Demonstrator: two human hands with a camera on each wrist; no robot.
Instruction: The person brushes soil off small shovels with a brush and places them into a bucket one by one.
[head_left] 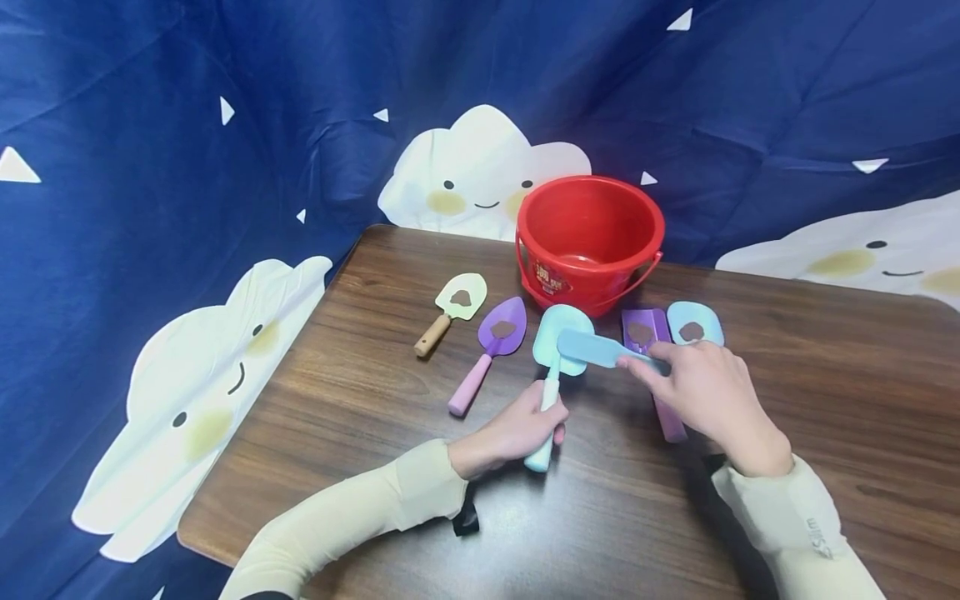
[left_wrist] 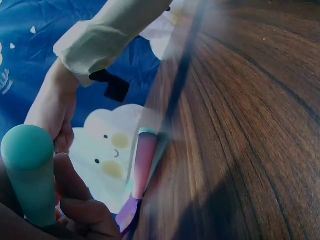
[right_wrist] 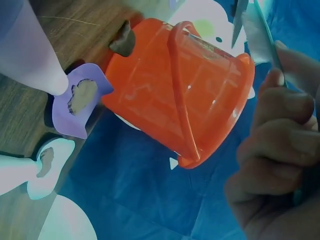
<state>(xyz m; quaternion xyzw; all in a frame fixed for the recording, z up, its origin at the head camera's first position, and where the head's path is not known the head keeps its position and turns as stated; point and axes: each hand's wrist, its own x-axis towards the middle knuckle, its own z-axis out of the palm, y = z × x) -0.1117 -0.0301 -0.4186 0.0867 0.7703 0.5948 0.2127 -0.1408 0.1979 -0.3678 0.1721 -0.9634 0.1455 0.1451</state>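
Observation:
In the head view my left hand [head_left: 528, 422] grips the pale handle of a light-blue toy shovel [head_left: 564, 321], its scoop pointing at a red bucket. The left wrist view shows the rounded handle end [left_wrist: 27, 150] in that hand. My right hand [head_left: 701, 383] pinches a flat blue toy spatula [head_left: 591, 348], whose blade overlaps the shovel's scoop; whether they touch I cannot tell. In the right wrist view the spatula's thin edge [right_wrist: 267, 40] rises from the curled fingers. Near the right hand lie a purple square-ended shovel [head_left: 670, 421] and another light-blue shovel [head_left: 707, 323], each with a brown patch.
Behind the shovels stands the red bucket [head_left: 592, 287], its handle lowered. To the left lie a purple pointed trowel [head_left: 510, 317] with a pink handle and a pale-green trowel [head_left: 471, 287] with a wooden handle, both bearing brown patches. A blue cloud-print cloth [head_left: 262, 108] hangs behind the wooden table [head_left: 337, 417].

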